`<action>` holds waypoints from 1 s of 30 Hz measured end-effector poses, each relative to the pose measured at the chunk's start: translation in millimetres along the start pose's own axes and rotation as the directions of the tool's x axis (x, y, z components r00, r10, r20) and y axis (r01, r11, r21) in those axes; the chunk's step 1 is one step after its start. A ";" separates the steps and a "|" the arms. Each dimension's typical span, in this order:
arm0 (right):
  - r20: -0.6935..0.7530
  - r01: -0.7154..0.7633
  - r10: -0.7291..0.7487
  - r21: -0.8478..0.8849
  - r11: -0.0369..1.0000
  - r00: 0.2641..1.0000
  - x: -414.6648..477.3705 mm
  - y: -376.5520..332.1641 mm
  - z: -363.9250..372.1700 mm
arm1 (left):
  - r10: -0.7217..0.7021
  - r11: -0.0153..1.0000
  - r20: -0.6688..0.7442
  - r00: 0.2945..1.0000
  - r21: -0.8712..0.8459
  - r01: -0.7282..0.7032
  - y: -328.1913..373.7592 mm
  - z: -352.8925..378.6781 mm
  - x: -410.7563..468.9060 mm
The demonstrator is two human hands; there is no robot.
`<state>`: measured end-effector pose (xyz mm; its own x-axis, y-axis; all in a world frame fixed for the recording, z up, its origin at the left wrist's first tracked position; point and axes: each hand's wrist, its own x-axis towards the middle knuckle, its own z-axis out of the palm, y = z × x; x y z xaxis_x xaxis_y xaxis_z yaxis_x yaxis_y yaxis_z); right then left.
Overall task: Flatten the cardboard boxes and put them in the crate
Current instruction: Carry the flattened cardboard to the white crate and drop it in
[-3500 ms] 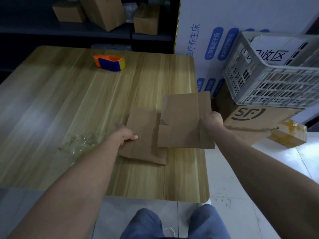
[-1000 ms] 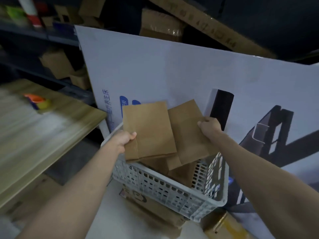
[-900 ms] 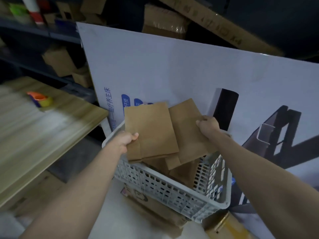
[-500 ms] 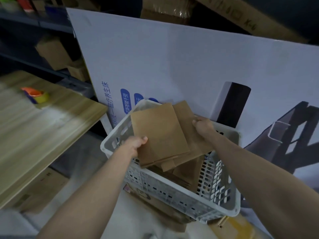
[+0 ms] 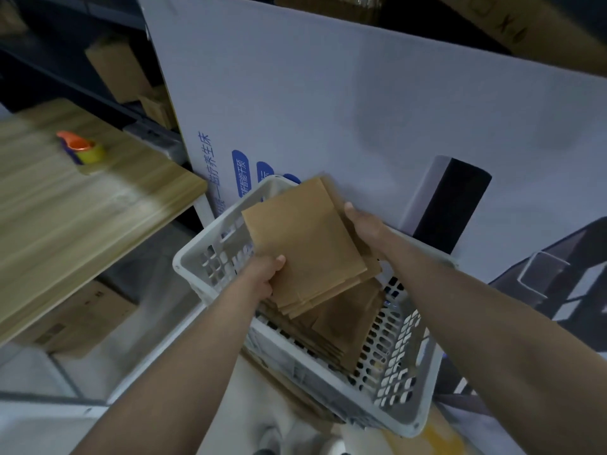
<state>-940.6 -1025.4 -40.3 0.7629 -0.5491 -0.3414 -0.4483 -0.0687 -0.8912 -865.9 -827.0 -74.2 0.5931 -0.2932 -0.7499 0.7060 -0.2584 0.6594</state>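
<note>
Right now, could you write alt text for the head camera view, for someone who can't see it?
Two bare hands, left hand and right hand, hold flattened cardboard over a white slotted plastic crate that already contains more flattened pieces. A large white printed board stands behind the crate; a wooden table with a tape dispenser is at left.

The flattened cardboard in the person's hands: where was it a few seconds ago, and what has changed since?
The flattened cardboard was lying on the wooden table, held at both edges. Both hands lifted it and carried it over to the white crate, then lowered it; it is now down inside the rim, above cardboard already there. The left hand and right hand never let go. The tape dispenser stayed on the table.
</note>
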 end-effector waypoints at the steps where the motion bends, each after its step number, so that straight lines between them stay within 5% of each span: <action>1: 0.087 -0.045 0.040 0.053 0.998 0.995 0.9 -0.5 -1.4 | 0.014 1.000 -0.033 0.999 -0.021 -0.014 -2.4 3.3 1.8; 4: 0.290 -0.082 0.086 -0.024 0.996 0.953 0.8 -1.4 -7.1 | 0.046 0.991 -0.119 0.992 -0.119 -0.060 -10.4 10.1 7.5; 7: 0.257 -0.143 0.178 -0.151 0.978 0.950 1.5 5.4 -19.2 | 0.034 0.975 -0.150 0.988 -0.213 -0.066 -17.1 13.4 10.5; 11: 0.278 -0.353 0.281 0.259 0.899 0.919 -4.4 21.0 -22.5 | 0.063 0.951 -0.099 0.993 -0.295 -0.090 -24.3 24.2 9.8; 15: 0.180 -0.363 0.316 0.496 0.789 0.932 -6.3 33.1 -7.7 | 0.015 0.943 -0.038 0.999 -0.331 -0.027 -35.9 30.7 3.2; 17: 0.150 -0.372 0.341 0.427 0.824 0.928 -8.7 36.4 -9.9 | -0.041 0.972 -0.035 0.999 -0.233 0.032 -35.9 19.9 5.5; 19: 0.158 -0.382 0.348 0.358 0.852 0.924 -8.3 39.2 -18.4 | -0.001 0.998 -0.161 0.987 0.056 0.010 -31.8 3.5 20.4; 23: 0.163 -0.388 0.352 0.354 0.851 0.922 -1.2 41.2 -31.7 | 0.210 0.866 -0.327 0.921 0.499 -0.020 -14.0 -12.3 38.4; 26: 0.175 -0.408 0.369 0.348 0.844 0.913 1.9 44.3 -32.3 | 0.234 0.860 -0.060 0.970 0.478 -0.178 4.1 -17.8 58.9; 30: 0.119 -0.443 0.435 0.408 0.798 0.893 5.5 65.8 -26.3 | 0.081 0.835 0.168 0.982 0.526 -0.159 25.2 -19.0 80.0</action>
<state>-978.1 -1054.8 -93.0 0.5416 -0.4210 -0.7276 -0.5059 0.5279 -0.6821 -793.3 -839.5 -118.6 0.5750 -0.4637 -0.6741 0.2915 -0.6537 0.6983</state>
